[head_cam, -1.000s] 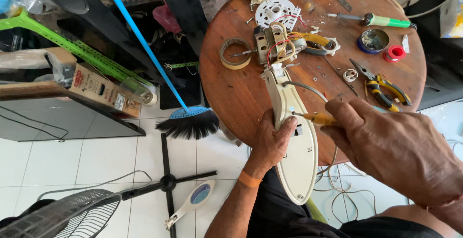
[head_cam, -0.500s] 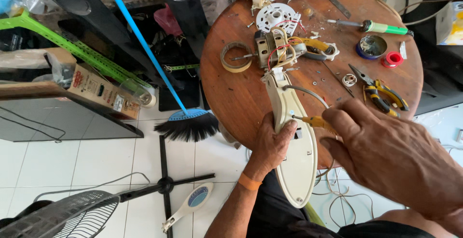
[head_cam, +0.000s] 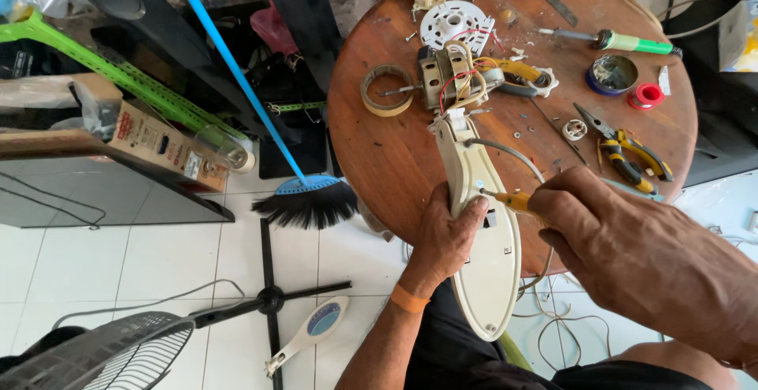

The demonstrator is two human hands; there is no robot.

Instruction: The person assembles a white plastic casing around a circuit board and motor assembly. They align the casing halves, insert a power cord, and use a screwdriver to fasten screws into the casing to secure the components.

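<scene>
we see left hand [head_cam: 446,236] clamped round cream housing [head_cam: 485,224], frame centre; right hand [head_cam: 632,256] pinching yellow screwdriver [head_cam: 509,199]; tip may slip off screw, gouge plastic or jab thumb

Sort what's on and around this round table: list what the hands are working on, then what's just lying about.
In hand:
- cream fan housing, held by the left hand
- yellow-handled screwdriver, in the right hand, tip against the housing

Lying about:
- pliers
- tape roll
- green-handled tool
- round tin
- broom
- fan grille on the floor
</scene>
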